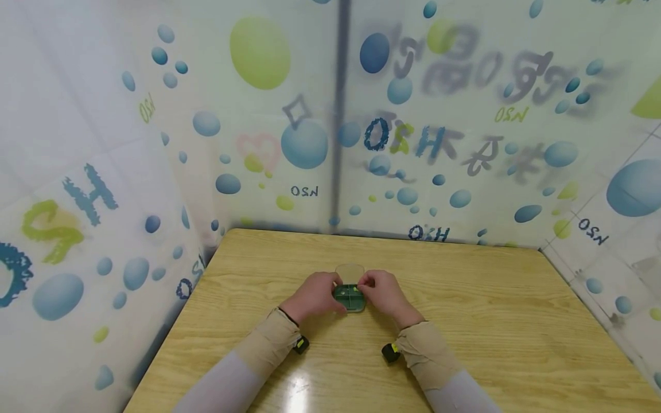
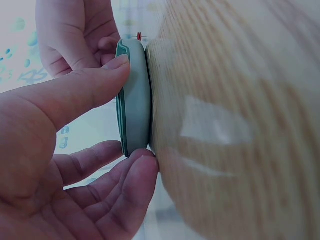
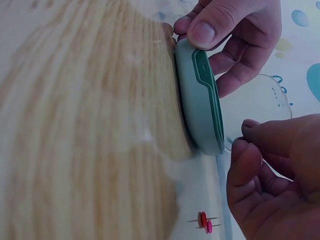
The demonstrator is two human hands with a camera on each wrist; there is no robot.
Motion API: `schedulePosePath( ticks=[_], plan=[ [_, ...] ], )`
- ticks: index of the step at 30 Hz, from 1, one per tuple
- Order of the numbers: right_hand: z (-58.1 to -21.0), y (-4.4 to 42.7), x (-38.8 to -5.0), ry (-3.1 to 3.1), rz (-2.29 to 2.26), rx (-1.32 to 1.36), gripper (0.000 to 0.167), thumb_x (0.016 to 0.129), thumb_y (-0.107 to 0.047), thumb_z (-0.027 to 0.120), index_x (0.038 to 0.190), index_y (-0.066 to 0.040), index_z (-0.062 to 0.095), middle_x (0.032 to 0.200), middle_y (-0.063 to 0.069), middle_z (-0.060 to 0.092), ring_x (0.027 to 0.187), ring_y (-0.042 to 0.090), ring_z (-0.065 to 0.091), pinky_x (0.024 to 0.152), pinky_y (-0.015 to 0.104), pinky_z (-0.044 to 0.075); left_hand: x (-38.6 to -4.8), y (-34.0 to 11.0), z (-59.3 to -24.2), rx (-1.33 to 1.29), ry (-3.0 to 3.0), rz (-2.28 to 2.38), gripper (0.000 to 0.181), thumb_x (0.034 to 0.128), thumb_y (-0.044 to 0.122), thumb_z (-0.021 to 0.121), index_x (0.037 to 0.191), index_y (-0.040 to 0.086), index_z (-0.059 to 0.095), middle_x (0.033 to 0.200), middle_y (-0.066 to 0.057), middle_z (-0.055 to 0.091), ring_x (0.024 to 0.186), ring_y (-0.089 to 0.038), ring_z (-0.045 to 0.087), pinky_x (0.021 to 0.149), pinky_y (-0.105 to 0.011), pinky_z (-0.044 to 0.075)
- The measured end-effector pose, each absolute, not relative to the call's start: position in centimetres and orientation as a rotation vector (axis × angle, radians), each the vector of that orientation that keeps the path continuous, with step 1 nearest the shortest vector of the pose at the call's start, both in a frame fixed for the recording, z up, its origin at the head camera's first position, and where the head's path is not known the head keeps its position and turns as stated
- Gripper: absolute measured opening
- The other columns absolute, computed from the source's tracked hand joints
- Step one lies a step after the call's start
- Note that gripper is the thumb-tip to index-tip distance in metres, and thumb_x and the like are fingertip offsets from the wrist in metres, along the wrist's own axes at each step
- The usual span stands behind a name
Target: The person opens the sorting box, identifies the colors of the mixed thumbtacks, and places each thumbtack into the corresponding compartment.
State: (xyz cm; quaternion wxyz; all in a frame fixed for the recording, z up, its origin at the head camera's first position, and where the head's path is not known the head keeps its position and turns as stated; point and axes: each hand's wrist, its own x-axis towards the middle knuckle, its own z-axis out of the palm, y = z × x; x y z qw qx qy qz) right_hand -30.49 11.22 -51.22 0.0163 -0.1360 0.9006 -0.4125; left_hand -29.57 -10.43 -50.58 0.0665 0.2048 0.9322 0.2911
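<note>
A small green compartment box [image 1: 350,303] lies on the table with its clear lid [image 1: 350,271] raised at the back. Small light and yellowish bits show in its rear compartments. My left hand [image 1: 316,295] grips the box's left side, thumb on the near edge [image 2: 120,62] and fingers round the far side. Over the right rear compartment, my right hand [image 1: 384,295] brings thumb and index fingertips together, pinching a tiny dark piece mostly hidden between them [image 3: 241,139]. Red and pink pushpins [image 3: 204,220] lie on the table to the right of the box.
The wooden table [image 1: 496,310] reaches to a printed curtain [image 1: 289,115] at the back and sides. A black wrist camera [image 1: 301,345] is strapped under the left wrist and another camera [image 1: 391,353] under the right.
</note>
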Motion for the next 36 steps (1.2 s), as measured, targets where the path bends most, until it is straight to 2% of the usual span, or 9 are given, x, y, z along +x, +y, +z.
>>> schedulePosePath(
  ticks=[5,16,22,29,36],
  plan=[
    [-51.0,11.3,-30.6,2.829,-1.284,-0.37,0.011,0.098,-0.007,0.075,0.088,-0.011,0.076,0.085,0.001,0.07,0.078,0.014,0.058,0.071,0.029,0.049,-29.5,-10.4,-50.5,0.633,2.823,0.874,0.055,0.0727,0.031,0.099,0.115,0.006,0.072,0.093,-0.004,0.073,0.078,-0.014,0.063,0.075,-0.033,0.055],
    [-50.8,12.8,-31.1,2.773,-1.366,-0.293,0.007,0.101,-0.009,0.073,0.095,-0.008,0.077,0.086,0.007,0.07,0.064,0.016,0.06,0.056,0.029,0.052,-29.6,-10.4,-50.4,0.611,2.818,0.859,0.058,0.0737,0.033,0.099,0.118,0.007,0.072,0.098,-0.005,0.074,0.084,-0.015,0.065,0.079,-0.034,0.056],
    [-50.7,13.7,-31.3,2.775,-1.387,-0.27,0.008,0.101,-0.009,0.071,0.097,-0.006,0.076,0.084,0.007,0.069,0.067,0.016,0.061,0.059,0.029,0.051,-29.6,-10.4,-50.4,0.604,2.81,0.87,0.058,0.0737,0.033,0.099,0.119,0.007,0.072,0.098,-0.005,0.074,0.084,-0.015,0.065,0.08,-0.034,0.055],
    [-50.5,14.5,-31.6,2.772,-1.34,-0.225,0.007,0.102,-0.012,0.072,0.1,-0.006,0.076,0.089,0.009,0.071,0.072,0.018,0.063,0.064,0.031,0.051,-29.5,-10.4,-50.4,0.606,2.806,0.865,0.057,0.0751,0.033,0.098,0.119,0.007,0.072,0.098,-0.005,0.074,0.084,-0.016,0.065,0.079,-0.035,0.055],
    [-50.5,15.0,-31.9,2.802,-1.201,-0.156,0.007,0.099,-0.013,0.074,0.095,-0.007,0.076,0.088,0.007,0.069,0.077,0.019,0.059,0.066,0.029,0.048,-29.4,-10.5,-50.4,0.61,2.799,0.875,0.057,0.0755,0.031,0.098,0.12,0.006,0.071,0.098,-0.006,0.073,0.084,-0.017,0.064,0.079,-0.036,0.055]
  ],
)
